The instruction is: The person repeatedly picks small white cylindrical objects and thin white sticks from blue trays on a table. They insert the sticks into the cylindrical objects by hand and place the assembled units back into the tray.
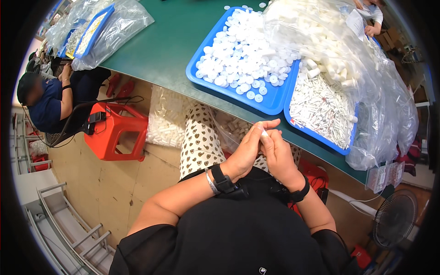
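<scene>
My left hand [247, 150] and my right hand [278, 156] meet over my lap, just off the table's near edge. A small white part [264, 133] shows between their fingertips; its exact shape is mostly hidden. Both hands are closed around it, thumbs and fingertips pressed together. Beyond them, a blue tray [270, 107] holds a heap of round white plastic discs [247, 50]. To its right, another blue tray [316, 138] carries many small thin white pieces [318, 103], with larger cream cylinders [337, 68] in a clear bag spilling over its far side.
The green table [169, 50] runs across the front. Clear plastic bags [380, 114] hang at the right, above a black fan [395, 217]. A red stool [114, 130] stands at left, near a seated person [50, 101]. Under the table lies a bag of white cylinders [165, 123].
</scene>
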Action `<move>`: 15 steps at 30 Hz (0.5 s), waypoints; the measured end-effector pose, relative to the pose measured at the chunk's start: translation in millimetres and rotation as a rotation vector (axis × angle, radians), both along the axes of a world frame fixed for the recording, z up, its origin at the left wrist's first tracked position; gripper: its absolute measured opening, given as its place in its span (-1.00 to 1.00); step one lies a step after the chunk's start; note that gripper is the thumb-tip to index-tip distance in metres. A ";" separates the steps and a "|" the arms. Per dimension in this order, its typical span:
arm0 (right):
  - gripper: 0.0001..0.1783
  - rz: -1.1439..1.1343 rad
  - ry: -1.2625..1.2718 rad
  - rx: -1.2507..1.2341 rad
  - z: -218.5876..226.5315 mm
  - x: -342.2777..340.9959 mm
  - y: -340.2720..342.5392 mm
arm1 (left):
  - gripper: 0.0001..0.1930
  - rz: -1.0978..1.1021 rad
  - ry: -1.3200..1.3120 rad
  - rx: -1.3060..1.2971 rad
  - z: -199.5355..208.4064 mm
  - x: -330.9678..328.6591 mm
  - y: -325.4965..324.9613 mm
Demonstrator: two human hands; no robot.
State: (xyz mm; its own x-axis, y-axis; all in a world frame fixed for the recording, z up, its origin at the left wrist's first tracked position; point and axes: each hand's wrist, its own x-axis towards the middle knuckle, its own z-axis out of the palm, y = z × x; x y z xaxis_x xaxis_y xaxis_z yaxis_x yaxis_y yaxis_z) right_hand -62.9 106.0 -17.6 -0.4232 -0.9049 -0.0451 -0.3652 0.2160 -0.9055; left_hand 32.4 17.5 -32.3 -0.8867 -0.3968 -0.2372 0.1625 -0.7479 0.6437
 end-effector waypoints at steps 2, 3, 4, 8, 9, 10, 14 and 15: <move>-0.78 0.019 0.152 0.017 4.0 -0.4 -0.3 | -0.49 -0.027 0.011 0.118 -0.1 3.6 -3.0; -0.80 0.029 0.227 0.026 4.5 -0.7 -0.4 | -0.49 -0.009 0.014 0.160 -0.2 3.8 -4.6; -0.81 0.033 0.233 0.002 3.9 -0.8 0.1 | -0.50 0.006 0.019 0.204 -0.9 3.1 -6.5; -0.75 0.072 0.349 -0.011 0.7 -2.0 4.1 | -0.56 0.076 -0.124 0.085 -0.2 12.0 -15.3; -0.73 0.087 0.401 0.007 -0.8 -2.4 5.8 | -0.62 0.164 -0.112 0.018 -9.0 14.5 -18.4; -0.67 0.102 0.532 0.018 -6.5 -4.8 8.6 | -0.65 0.204 -0.149 -0.032 -13.3 18.1 -22.8; -0.63 0.093 0.613 -0.057 -0.7 -8.1 11.2 | -0.73 0.331 -0.238 -0.258 0.3 24.7 -41.6; -0.66 0.065 0.643 -0.090 6.1 -12.8 12.6 | -0.74 0.335 -0.231 -0.310 0.5 24.8 -46.0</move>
